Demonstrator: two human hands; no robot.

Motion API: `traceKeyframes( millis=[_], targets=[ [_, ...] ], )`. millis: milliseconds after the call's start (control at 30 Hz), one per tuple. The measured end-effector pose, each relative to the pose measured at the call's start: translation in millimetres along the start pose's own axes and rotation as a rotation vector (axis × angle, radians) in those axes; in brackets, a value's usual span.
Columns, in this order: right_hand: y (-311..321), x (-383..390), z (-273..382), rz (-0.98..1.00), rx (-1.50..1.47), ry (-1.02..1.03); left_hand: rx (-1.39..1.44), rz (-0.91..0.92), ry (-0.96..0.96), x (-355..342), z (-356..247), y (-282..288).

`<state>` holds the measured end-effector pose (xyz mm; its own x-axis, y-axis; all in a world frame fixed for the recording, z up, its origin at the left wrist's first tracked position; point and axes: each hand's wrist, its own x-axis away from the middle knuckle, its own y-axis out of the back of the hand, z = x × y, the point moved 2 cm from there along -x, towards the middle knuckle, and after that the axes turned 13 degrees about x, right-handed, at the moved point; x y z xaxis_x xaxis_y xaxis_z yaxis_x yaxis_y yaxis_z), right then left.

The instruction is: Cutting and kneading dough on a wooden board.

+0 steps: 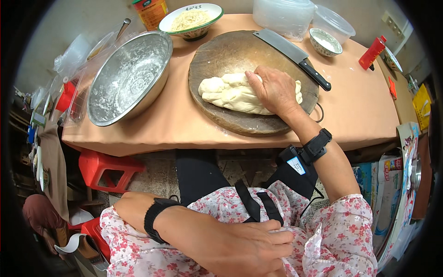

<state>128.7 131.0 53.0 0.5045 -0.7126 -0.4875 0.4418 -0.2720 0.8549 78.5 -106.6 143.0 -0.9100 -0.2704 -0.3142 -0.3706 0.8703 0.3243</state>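
Observation:
A long, lumpy piece of pale dough [230, 93] lies across a round wooden chopping board [221, 51]. My right hand [276, 90] presses down on the dough's right part, thumb towards the left, the other fingers bent over it and partly hidden. My left hand [240, 244] rests at my waist, against my flowered shirt and beside black straps [258, 205]; its fingers lie loosely apart, their tips partly out of sight. A cleaver [286, 48] with a black handle lies on the board's far right, beyond my right hand.
Left of the board, a flour-dusted metal basin [131, 78] sits tilted. Behind stand a bowl of noodles [191, 21], clear plastic tubs [284, 18], a small bowl of white powder [326, 42] and a red bottle [373, 53]. A red stool [108, 168] is under the table's left front edge.

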Motion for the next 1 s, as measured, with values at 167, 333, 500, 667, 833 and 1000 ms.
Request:
traceKeyframes(
  millis=[167,333,500,667,833,1000],
  targets=[
    [0.0,0.1,-1.8,0.002,-0.006,-0.016,-0.122,0.063,0.044,1.6,-1.1,-1.4],
    [0.0,-0.1,-1.0,-0.009,-0.012,-0.018,-0.142,-0.027,0.072,-0.6,-2.0,-7.6],
    [-0.7,-0.6,-0.8,0.010,0.006,-0.004,0.068,0.108,0.080,9.2,-7.1,6.9],
    [-2.5,1.8,-3.2,-0.011,-0.014,-0.022,0.376,-0.025,0.416,-5.1,-25.6,6.6],
    [-2.5,0.2,-0.6,-0.039,-0.012,-0.003,0.042,-0.078,-0.125,1.2,-7.9,-5.0],
    [-2.7,0.0,-2.1,-0.024,-0.014,-0.002,0.234,-0.042,-0.095,1.4,-3.3,0.6]
  ],
)
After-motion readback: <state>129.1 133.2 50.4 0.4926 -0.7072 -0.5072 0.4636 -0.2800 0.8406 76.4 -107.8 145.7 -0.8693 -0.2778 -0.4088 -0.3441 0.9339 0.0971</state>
